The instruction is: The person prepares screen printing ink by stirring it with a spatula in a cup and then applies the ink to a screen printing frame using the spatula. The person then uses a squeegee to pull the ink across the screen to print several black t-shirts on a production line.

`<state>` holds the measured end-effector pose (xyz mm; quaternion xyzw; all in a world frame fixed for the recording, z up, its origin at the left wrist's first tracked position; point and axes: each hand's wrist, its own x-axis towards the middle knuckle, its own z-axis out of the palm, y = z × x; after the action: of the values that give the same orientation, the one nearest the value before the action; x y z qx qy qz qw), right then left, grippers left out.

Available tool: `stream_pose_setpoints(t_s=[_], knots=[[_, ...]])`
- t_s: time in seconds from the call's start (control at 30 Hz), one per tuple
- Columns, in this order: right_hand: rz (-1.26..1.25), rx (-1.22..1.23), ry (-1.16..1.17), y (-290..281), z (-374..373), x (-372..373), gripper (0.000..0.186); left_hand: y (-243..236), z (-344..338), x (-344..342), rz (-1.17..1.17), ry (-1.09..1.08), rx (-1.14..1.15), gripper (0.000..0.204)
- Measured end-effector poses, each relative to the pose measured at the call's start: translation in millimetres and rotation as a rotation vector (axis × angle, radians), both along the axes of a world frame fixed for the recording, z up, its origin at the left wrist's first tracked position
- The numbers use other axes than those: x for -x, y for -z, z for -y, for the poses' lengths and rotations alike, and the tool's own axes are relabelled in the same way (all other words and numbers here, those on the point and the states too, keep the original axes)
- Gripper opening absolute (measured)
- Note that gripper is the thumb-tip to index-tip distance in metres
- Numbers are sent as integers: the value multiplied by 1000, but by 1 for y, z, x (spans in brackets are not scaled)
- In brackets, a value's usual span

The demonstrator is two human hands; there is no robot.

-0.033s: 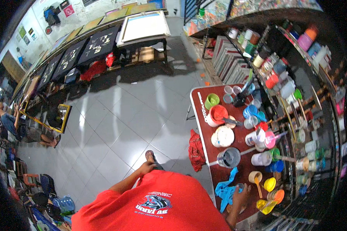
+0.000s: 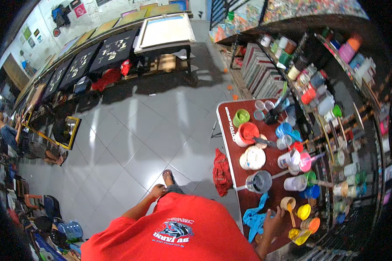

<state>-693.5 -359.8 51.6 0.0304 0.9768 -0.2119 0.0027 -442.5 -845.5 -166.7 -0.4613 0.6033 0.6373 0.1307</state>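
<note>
My right hand [image 2: 272,222] is over the near part of the dark red table [image 2: 235,167], fingers apart, nothing visible in them. Just left of it lies a crumpled blue cloth [image 2: 255,219]. Beyond the fingers stands a beige cup [image 2: 287,202] with an orange-coated stick [image 2: 292,217] leaning out. A yellow tub [image 2: 304,212], an orange-rimmed cup [image 2: 310,224] and a yellow-smeared container [image 2: 298,236] are to its right. My left hand [image 2: 158,191] hangs low by my leg, away from the table; its fingers are too small to read.
Paint pots crowd the table, among them a red bucket [image 2: 247,133] and a grey one [image 2: 260,181]. A red cloth [image 2: 222,173] hangs at its left edge. Shelves of bottles [image 2: 326,102] line the right. Another person [image 2: 11,135] sits far left beside a yellow frame [image 2: 74,133].
My right hand has shifted slightly, its fingers now farther apart and clearer of the blue cloth. My left hand has moved a little to the left. The view has tilted slightly.
</note>
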Motion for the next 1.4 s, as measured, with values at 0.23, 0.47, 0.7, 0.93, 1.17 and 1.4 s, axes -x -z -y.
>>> stream_pose_setpoints(t_s=[0.23,0.47,0.7,0.93,1.17,1.4], knots=[[-74,188,-422,-62,209,69,47,72,149,-142,527,193,451,56],[186,261,-1000,-3,414,69,42,86,272,-74,175,-84,394,48],[414,115,-1090,17,523,106,45,-20,362,89,-240,-120,285,40],[333,363,-692,41,612,288,35,-124,488,224,-549,-293,318,40],[351,927,-442,59,757,535,46,-194,626,326,-633,-429,507,40],[418,785,-456,46,889,690,55,-213,754,449,-519,-404,746,53]])
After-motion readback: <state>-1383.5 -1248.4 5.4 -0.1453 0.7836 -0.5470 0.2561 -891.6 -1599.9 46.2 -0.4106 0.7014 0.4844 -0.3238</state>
